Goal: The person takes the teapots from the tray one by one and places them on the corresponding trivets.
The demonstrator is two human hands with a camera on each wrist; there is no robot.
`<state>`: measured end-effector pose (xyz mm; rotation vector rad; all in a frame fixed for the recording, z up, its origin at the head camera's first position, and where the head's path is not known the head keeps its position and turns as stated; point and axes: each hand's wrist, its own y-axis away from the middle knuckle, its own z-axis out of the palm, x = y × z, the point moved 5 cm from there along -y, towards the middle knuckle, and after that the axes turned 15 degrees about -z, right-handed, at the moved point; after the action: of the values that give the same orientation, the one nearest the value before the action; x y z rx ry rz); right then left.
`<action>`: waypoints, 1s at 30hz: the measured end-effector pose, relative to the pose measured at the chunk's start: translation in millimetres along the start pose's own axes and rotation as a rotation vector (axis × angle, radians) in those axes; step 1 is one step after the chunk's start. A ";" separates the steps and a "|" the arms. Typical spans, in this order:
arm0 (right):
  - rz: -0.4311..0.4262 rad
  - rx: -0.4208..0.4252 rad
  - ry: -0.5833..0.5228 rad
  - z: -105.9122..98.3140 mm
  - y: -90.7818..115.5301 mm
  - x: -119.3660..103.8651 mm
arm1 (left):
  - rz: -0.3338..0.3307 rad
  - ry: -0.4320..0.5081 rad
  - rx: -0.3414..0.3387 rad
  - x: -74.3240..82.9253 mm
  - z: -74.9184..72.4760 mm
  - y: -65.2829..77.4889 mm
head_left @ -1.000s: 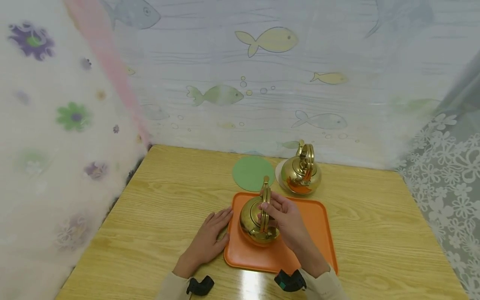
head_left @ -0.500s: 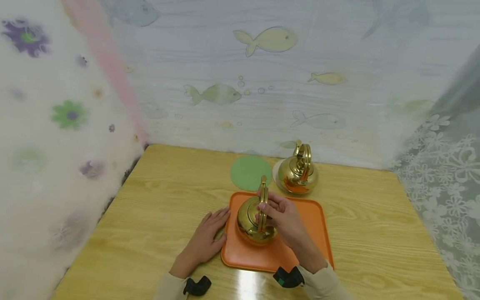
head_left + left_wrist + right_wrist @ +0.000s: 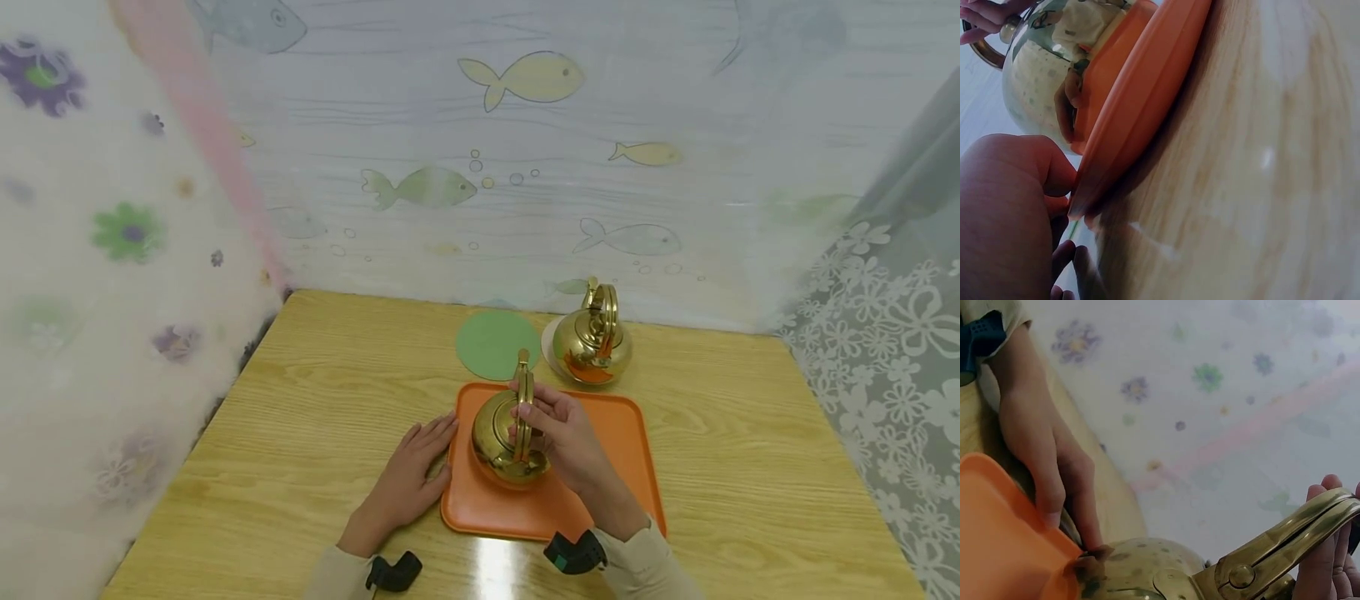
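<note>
A brass-coloured kettle (image 3: pixel 501 437) sits on the orange tray (image 3: pixel 480 515), its upright handle grasped by my right hand (image 3: pixel 572 442). The fingers and thumb close round the handle's side; in the right wrist view the fingertips (image 3: pixel 1330 482) show behind the handle (image 3: pixel 1291 537). My left hand (image 3: pixel 408 479) lies on the table with fairly straight fingers, touching the tray's left edge. Close up in the left wrist view, the left hand (image 3: pixel 1007 206) meets the tray's rim (image 3: pixel 1141 94), and the kettle (image 3: pixel 1041 75) stands beyond it.
Behind the tray's right half stands a second brass kettle (image 3: pixel 591 346), partly over a pale round mat (image 3: pixel 551 350). A green round mat (image 3: pixel 495 342) lies to its left. The wooden table (image 3: pixel 322 375) meets a fish-patterned curtain (image 3: pixel 420 242) at the back.
The head view has shifted slightly, so everything appears a little further left. Both hands, the kettle and the tray keep their places relative to one another.
</note>
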<state>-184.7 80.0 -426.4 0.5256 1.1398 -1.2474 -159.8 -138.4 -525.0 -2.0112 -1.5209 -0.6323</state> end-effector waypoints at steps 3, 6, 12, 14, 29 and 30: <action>-0.005 -0.011 -0.033 -0.1 0.6 0.1 | -0.004 -0.005 -0.003 -0.5 0.4 -0.2; -0.014 -0.016 -0.056 -0.4 1.1 0.3 | -0.004 -0.006 -0.006 -0.6 0.7 -0.5; -0.049 -0.036 -0.122 -0.6 1.8 1.4 | -0.005 -0.006 -0.010 -0.7 0.6 -1.0; -0.059 -0.047 -0.143 -0.9 2.3 2.0 | -0.006 -0.007 -0.009 -0.7 0.3 -0.9; -0.077 -0.073 -0.210 -1.7 3.7 0.4 | -0.016 -0.015 -0.021 -2.4 1.9 -1.3; -0.072 -0.069 -0.199 -1.9 3.8 0.3 | -0.017 -0.016 -0.021 -2.5 1.9 -1.2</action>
<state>-182.0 82.6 -428.4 0.3032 1.0368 -1.2870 -161.5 -138.7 -527.8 -2.0256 -1.5480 -0.6422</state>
